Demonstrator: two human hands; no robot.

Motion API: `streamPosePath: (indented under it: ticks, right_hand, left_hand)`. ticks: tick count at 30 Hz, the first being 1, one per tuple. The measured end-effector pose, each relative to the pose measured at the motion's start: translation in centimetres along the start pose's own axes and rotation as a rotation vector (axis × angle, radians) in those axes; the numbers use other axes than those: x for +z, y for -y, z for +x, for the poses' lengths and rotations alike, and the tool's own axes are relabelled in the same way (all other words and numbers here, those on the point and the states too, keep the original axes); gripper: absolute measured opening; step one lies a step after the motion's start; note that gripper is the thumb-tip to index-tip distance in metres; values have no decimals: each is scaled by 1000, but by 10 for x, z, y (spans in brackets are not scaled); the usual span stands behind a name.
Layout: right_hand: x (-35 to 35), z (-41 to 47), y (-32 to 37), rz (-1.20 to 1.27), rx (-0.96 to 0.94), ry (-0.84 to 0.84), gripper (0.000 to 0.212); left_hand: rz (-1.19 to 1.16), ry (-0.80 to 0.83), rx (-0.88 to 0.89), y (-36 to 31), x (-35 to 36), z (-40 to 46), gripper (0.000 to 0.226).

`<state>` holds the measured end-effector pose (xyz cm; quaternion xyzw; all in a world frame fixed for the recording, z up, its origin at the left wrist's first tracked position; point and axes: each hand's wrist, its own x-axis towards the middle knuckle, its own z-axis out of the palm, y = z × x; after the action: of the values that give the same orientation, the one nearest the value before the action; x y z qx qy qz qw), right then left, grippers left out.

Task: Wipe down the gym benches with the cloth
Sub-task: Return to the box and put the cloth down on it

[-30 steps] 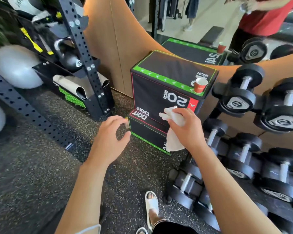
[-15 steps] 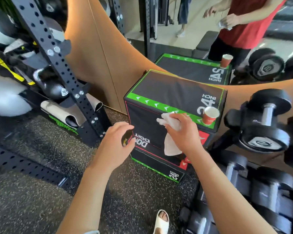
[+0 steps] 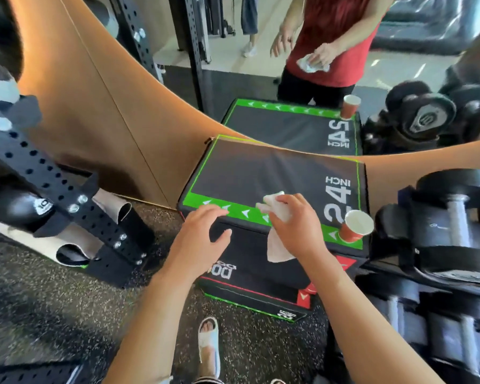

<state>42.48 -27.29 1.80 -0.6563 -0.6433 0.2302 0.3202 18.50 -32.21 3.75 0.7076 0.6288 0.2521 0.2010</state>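
Bright, even daylight fills the scene; the far floor seen in the mirror (image 3: 377, 76) is washed pale with glare streaks. The black top of the plyo box (image 3: 261, 173) carries a soft sheen toward its far edge. Shadows under the hands are faint. Strong wide-angle bending curves the wall edge and the rack (image 3: 53, 184) at left. The dumbbells (image 3: 455, 225) at right and the near corners smear with motion blur
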Motion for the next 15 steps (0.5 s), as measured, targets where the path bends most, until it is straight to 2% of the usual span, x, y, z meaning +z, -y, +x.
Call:
streamPosePath:
  ticks: [9,15]
  right_hand:
    - [57,75,19,-78,200,-109,29]
    - [101,111,15,-21,351,-188,34]
  left_hand:
    - [2,168,204,63,-6,132,39]
    - [20,318,182,74,23,170,56]
